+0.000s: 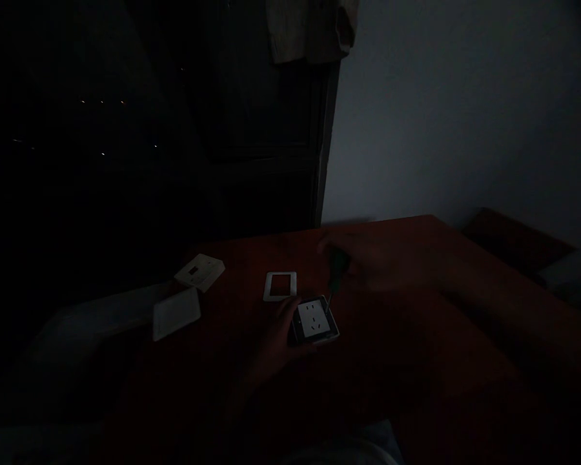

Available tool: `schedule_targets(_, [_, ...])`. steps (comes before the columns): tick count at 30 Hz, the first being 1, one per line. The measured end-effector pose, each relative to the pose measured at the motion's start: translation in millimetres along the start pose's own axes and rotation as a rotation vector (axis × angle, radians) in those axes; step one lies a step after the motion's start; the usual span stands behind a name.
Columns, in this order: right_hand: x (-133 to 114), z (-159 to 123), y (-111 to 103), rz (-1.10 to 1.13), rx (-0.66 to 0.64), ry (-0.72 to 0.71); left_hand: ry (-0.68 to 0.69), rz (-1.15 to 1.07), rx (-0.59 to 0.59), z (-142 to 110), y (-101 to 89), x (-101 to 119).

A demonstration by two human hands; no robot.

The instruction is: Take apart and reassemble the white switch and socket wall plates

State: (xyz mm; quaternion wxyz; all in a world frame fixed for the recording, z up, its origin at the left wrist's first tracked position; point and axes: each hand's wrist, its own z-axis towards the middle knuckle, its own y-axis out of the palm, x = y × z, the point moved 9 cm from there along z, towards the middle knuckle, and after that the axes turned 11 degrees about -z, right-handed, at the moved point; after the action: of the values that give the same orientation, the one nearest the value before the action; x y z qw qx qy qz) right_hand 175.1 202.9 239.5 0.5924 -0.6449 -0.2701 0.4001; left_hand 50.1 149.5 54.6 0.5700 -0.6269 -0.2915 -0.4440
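The scene is very dark. My left hand [275, 339] grips the left side of a white wall socket [314, 320] that lies face up on a red table [416, 361]. My right hand [368, 261] is closed round a screwdriver [336, 274] with a dark green handle. The tool points down, and its tip touches the upper right corner of the socket. A white rectangular frame plate [281, 286] lies just behind the socket.
Two more white cover plates lie at the left: one [200, 272] further back, one [176, 313] nearer at the table's edge. A dark door and a pale wall stand behind. Cloth hangs at the top [310, 29].
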Motion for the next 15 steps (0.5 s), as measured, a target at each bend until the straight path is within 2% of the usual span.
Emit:
schedule_targets(2, [-5.9,-1.9,-0.3,0.082,-0.02,-0.081,-0.003,0.016,-0.013,0.1,-0.3,1.5])
schedule_targets(3, [-5.7,-2.0,-1.9,0.047,-0.01,-0.066,0.005,0.021,-0.014,0.2,-0.5,2.6])
schedule_targets(7, [8.8,-3.3,-13.3,-0.339,0.072,0.215,0.048,0.007,0.002,0.5,-1.4,5.3])
schedule_targets(8, [10.1,-4.2,-13.9,-0.384,0.069,0.241,0.049,0.008,0.005,0.4,-1.6,5.2])
schedule_targets(10, [6.2,-4.9,-11.0,-0.326,0.054,0.164,0.043,0.019,0.006,0.3,-1.7,4.6])
schedule_targets(13, [-3.6,-8.1,-5.2,-0.08,0.007,-0.035,0.042,0.017,0.003,0.5,-1.3,4.5])
schedule_targets(15, [-3.9,-9.4,-4.8,-0.021,-0.007,-0.058,0.047,0.012,0.007,1.1,-1.1,5.1])
